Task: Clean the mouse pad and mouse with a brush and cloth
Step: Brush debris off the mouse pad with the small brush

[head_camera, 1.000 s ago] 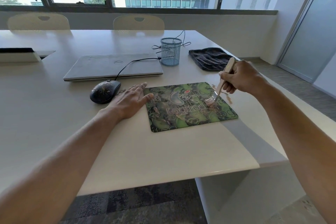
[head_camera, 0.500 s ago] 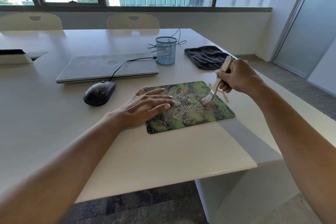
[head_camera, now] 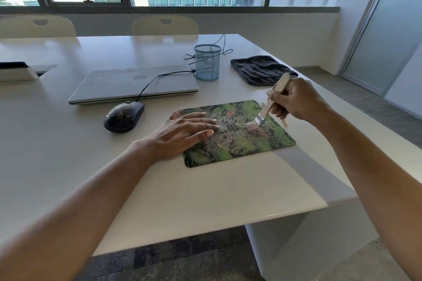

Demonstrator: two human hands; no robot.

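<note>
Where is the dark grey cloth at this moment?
In the head view, the dark grey cloth lies right of the blue mesh cup, beyond the right hand.

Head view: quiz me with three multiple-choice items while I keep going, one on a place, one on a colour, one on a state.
1. Where is the cloth?
A) on the table, right of the cup
B) inside the cup
C) on the floor

2. What colour is the cup?
A) red
B) blue
C) black

3. How is the left hand?
A) lifted off the table
B) in a fist
C) flat on the pad

Answers: 1 A, it lies on the tabletop beside the cup. 2 B, the mesh is pale blue. 3 C, its straight fingers rest on the pad while the right hand grips the brush.
</note>
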